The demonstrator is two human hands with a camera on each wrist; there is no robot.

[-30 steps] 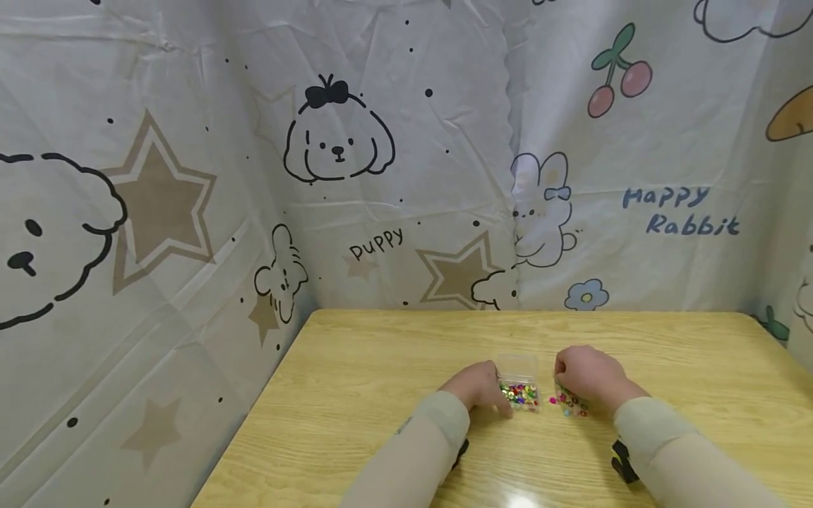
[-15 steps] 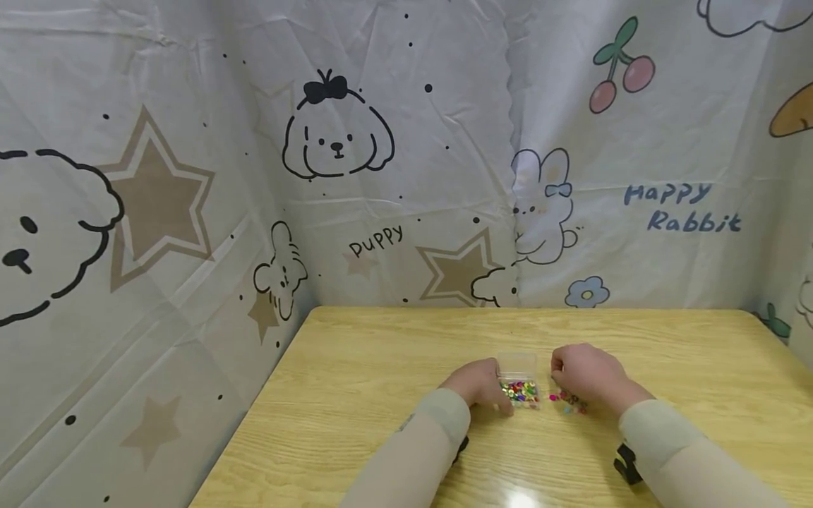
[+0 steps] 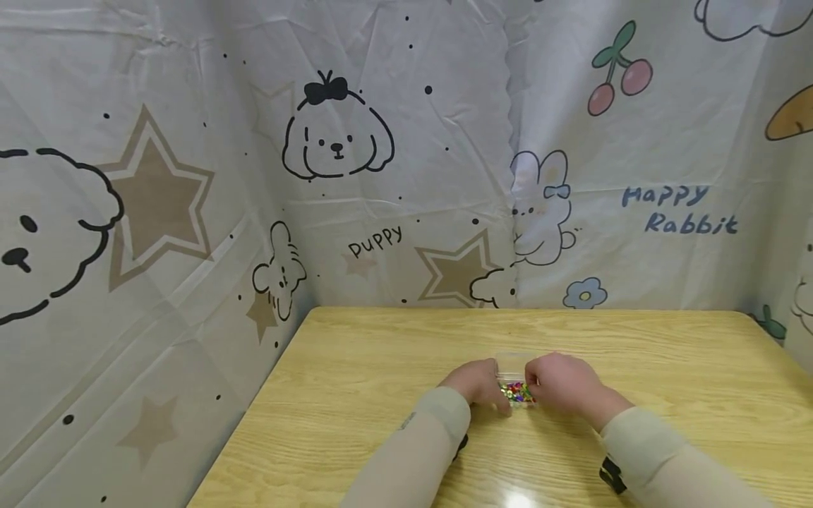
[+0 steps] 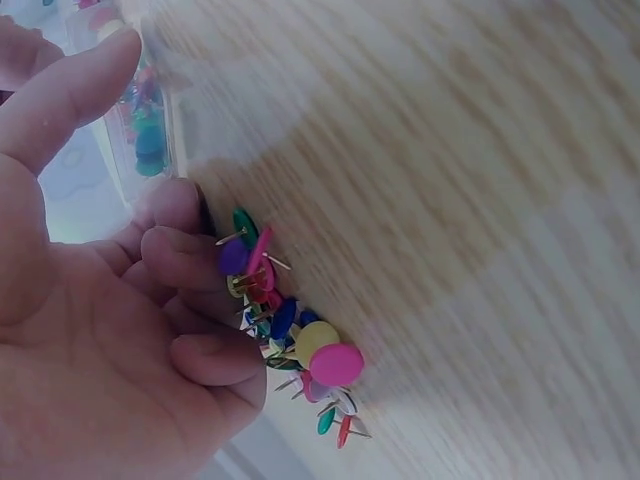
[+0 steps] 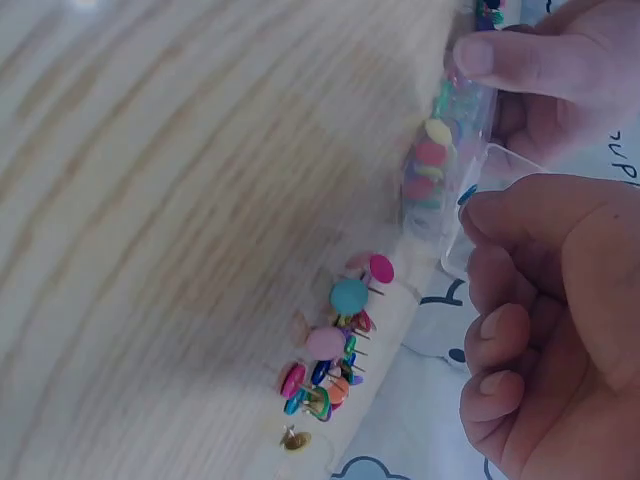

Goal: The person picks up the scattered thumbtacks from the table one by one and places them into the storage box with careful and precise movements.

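Observation:
A small clear plastic box (image 3: 517, 366) with its lid up holds many colourful thumbtacks (image 3: 517, 391). My left hand (image 3: 475, 384) grips its left side between thumb and index finger, the other fingers curled in. By those fingers, in the left wrist view, lies a heap of loose thumbtacks (image 4: 290, 330) with points showing. My right hand (image 3: 565, 384) is at the box's right edge. Its thumb and index finger pinch a teal thumbtack (image 5: 467, 195), mostly hidden by the fingertips. A second pile of thumbtacks (image 5: 335, 340) lies on the table near that hand, hidden from the head view.
The wood-grain table (image 3: 381, 353) has its far edge against a hanging white cloth (image 3: 381, 141) printed with cartoons. A single gold thumbtack (image 5: 296, 439) lies slightly apart from the right pile. Black wrist straps (image 3: 612, 474) show beneath the sleeves.
My right hand has moved left from above the right pile to the box's right edge, now covering that pile in the head view. My left hand has stayed at the box.

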